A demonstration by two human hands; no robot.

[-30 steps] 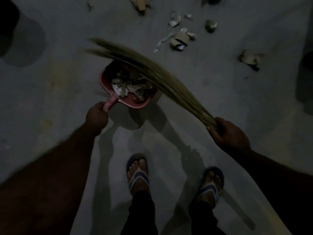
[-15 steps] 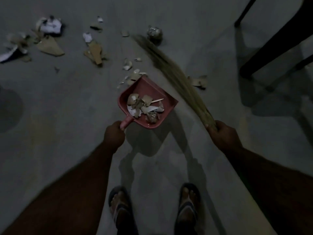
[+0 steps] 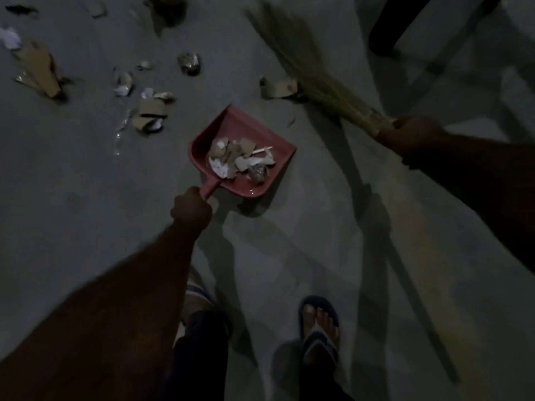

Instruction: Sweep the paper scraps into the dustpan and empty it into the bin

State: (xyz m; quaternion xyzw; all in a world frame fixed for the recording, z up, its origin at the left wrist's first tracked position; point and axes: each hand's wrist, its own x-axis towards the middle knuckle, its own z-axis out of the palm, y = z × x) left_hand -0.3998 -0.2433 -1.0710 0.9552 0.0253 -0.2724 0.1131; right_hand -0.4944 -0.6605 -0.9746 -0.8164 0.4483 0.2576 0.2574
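My left hand point(image 3: 191, 211) grips the handle of a red dustpan point(image 3: 231, 125) held low over the grey floor. Paper and cardboard scraps point(image 3: 240, 160) lie in its pan. My right hand point(image 3: 411, 137) holds the bound end of a straw broom point(image 3: 301, 62), whose bristles fan up and left on the floor. A cardboard scrap point(image 3: 278, 87) lies against the bristles. More loose scraps point(image 3: 150, 111) and a crumpled ball point(image 3: 189, 63) lie left of and beyond the dustpan. No bin shows.
Dark furniture legs point(image 3: 388, 39) stand at the top right. A larger cardboard piece point(image 3: 40, 73) and white paper point(image 3: 11, 39) lie far left. My feet in sandals point(image 3: 318, 328) stand at the bottom. The light is dim.
The view shifted. The broom swung off the dustpan to the right and now lies further right, by a cardboard scrap. The dustpan stays in my left hand, still loaded.
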